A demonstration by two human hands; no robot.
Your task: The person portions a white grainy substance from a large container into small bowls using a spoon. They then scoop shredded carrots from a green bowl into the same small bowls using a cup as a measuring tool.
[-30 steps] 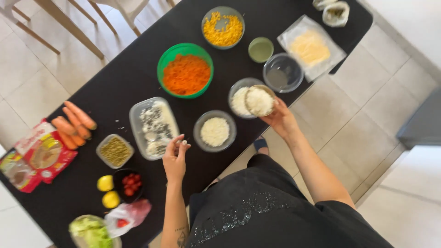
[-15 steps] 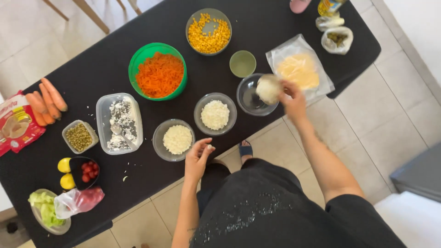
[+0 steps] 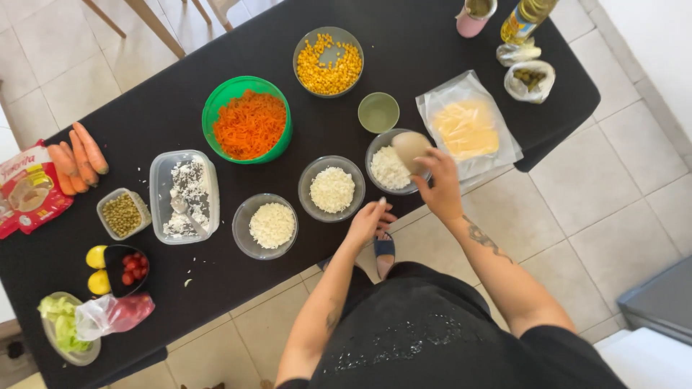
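Since half a second ago the right hand [image 3: 438,189] has tipped the pale round piece [image 3: 409,149] further over the glass bowl [image 3: 393,171], and the left hand [image 3: 370,220] has slid along the edge of the black table [image 3: 130,108] toward it. Right fingers are clenched around that piece, which sits just beyond the fingertips over the bowl's far rim; it looks nearly round, so its long axis cannot be told. Left fingers lie released, flat on the table edge, holding nothing. Just beyond the left fingertips stands one of three glass bowls of white bits [image 3: 331,189]; another [image 3: 272,225] lies to their left. One green bowl of grated carrot [image 3: 249,121], one bowl of corn [image 3: 329,60], one small green cup [image 3: 378,112] and one clear bag of yellow slices [image 3: 467,130] sit farther off.
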